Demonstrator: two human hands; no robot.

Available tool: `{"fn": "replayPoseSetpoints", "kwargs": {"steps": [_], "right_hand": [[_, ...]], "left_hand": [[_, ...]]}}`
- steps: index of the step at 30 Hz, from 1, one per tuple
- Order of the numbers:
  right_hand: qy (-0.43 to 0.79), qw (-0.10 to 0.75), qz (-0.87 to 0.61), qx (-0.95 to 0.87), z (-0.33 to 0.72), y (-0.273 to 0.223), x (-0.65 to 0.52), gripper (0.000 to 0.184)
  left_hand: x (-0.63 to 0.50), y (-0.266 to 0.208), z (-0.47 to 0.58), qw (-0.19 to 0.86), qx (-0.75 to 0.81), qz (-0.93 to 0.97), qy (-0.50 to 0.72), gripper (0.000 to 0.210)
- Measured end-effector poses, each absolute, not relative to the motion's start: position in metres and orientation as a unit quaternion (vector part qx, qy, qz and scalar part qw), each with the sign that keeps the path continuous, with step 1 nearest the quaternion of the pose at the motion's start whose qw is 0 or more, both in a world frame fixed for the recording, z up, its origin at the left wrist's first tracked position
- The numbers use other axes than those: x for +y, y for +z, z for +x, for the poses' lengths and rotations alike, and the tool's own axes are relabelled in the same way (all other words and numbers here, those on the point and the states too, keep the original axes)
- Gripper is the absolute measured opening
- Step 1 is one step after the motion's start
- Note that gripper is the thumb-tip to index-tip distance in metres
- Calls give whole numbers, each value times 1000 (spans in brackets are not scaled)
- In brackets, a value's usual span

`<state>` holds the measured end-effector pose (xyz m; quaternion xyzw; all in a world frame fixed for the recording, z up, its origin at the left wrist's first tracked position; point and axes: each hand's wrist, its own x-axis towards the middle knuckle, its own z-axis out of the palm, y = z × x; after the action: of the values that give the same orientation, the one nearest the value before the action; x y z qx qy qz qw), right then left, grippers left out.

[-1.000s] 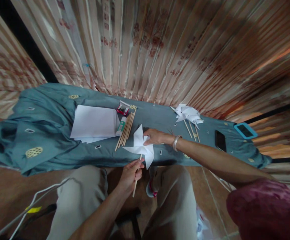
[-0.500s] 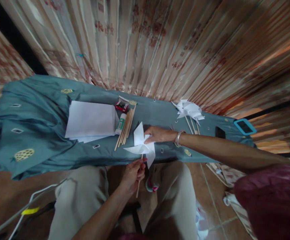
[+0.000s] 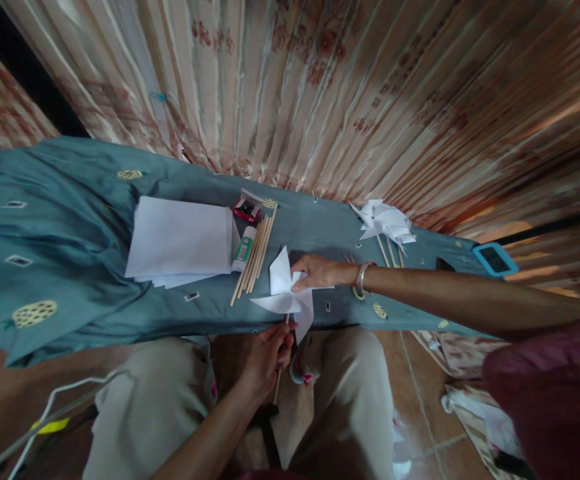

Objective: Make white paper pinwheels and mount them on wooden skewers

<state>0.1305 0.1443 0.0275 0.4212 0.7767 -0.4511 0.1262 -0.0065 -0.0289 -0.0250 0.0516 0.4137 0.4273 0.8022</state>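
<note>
A white paper pinwheel (image 3: 283, 303) is held over the table's front edge, its blades spread. My left hand (image 3: 269, 353) is closed around the thin wooden stick (image 3: 277, 387) below the pinwheel. From the right, my right hand (image 3: 317, 272) reaches over the paper, fingers and thumb gripping it close to the middle. Under that hand, part of the paper is hidden. Just left of the pinwheel lie several loose wooden sticks (image 3: 255, 257), beside a glue stick (image 3: 244, 248).
A stack of white paper (image 3: 183, 237) lies at left, near a small red box (image 3: 247, 205) of dark pins. Finished paper pinwheels (image 3: 385, 220) on sticks rest at the back right. Scissors (image 3: 349, 257) show partly behind my right wrist. A blue-framed device (image 3: 495, 259) sits at the right end.
The view has shifted slightly. Both hands keep their hold on the pinwheel and its stick, with hardly any movement.
</note>
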Motion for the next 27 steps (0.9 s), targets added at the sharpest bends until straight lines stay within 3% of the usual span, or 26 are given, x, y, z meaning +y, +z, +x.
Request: {"fn": "replayPoseSetpoints", "kwargs": {"steps": [13, 27], "right_hand": [[-429, 165, 478, 748, 121, 32, 140, 7], [-428, 168, 487, 743, 122, 31, 138, 15]], "left_hand": [[-29, -28, -6, 805, 423, 56, 412, 42], [-29, -27, -6, 806, 428, 55, 405, 41]]}}
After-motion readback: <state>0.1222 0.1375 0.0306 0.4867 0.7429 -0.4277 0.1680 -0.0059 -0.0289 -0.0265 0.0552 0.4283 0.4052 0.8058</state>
